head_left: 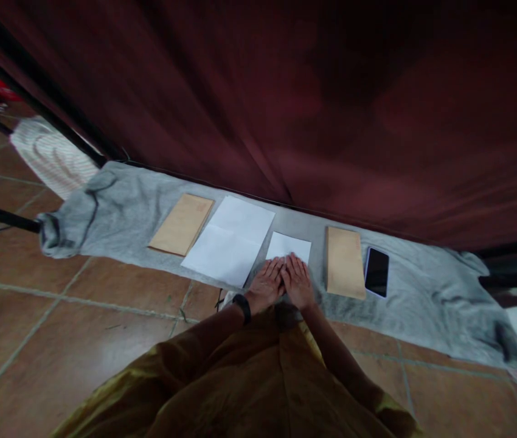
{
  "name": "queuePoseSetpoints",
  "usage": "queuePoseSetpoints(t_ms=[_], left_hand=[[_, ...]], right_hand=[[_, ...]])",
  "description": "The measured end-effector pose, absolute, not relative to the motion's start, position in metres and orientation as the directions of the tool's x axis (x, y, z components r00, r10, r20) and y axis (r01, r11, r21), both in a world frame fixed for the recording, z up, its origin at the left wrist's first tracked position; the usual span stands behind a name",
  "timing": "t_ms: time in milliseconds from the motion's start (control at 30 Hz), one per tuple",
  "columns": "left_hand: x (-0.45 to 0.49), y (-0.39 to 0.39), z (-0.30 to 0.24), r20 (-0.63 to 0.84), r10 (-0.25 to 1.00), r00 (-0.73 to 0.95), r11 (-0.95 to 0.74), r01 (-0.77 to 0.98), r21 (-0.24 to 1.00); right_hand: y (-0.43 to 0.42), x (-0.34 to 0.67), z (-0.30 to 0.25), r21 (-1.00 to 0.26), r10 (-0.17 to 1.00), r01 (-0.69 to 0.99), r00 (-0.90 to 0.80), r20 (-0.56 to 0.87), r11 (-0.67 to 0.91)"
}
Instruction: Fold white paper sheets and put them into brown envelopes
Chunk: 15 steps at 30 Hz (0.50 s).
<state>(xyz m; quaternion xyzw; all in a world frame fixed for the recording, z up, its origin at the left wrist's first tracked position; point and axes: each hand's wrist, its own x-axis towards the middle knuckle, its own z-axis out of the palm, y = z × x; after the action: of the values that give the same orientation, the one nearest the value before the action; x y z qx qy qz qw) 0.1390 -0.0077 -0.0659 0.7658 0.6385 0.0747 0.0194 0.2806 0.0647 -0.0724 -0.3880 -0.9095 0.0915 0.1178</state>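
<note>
Side by side, my left hand [266, 282] and my right hand [298, 282] lie flat on a small white sheet of paper [288, 243], which looks folded. Their fingers are stretched out and point away from me, covering the sheet's near part. To the left rests a larger stack of white paper [230, 240] with a faint crease across it. Beyond that is a brown envelope stack [182, 224]. Another brown envelope stack [345, 261] sits to the right of my right hand. A dark band circles my left wrist.
A phone [377, 272] with a dark screen lies right of the right-hand envelopes. Grey cloth [427, 298] covers the narrow bench under everything. A dark red curtain [258, 109] rises along the back edge. Tiled floor [117, 310] shows in front, and a striped cloth [58, 155] hangs at left.
</note>
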Motion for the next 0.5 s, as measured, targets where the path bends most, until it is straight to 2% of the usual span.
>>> queuePoseSetpoints(t_ms=[133, 300, 500], left_hand=[[0.146, -0.01, -0.062, 0.068, 0.992, 0.108, -0.114, 0.989, 0.093], [0.151, -0.011, -0.06, 0.042, 0.999, 0.002, -0.006, 0.996, 0.086], [0.147, -0.012, -0.061, 0.016, 0.998, -0.065, 0.061, 0.979, 0.196]], right_hand=[[0.062, 0.297, -0.079, -0.2, 0.774, 0.747, -0.607, 0.184, 0.634], [0.06, 0.305, -0.084, -0.182, 0.773, 0.756, -0.585, 0.245, 0.629], [0.058, 0.303, -0.082, -0.202, 0.785, 0.76, -0.583, 0.209, 0.618]])
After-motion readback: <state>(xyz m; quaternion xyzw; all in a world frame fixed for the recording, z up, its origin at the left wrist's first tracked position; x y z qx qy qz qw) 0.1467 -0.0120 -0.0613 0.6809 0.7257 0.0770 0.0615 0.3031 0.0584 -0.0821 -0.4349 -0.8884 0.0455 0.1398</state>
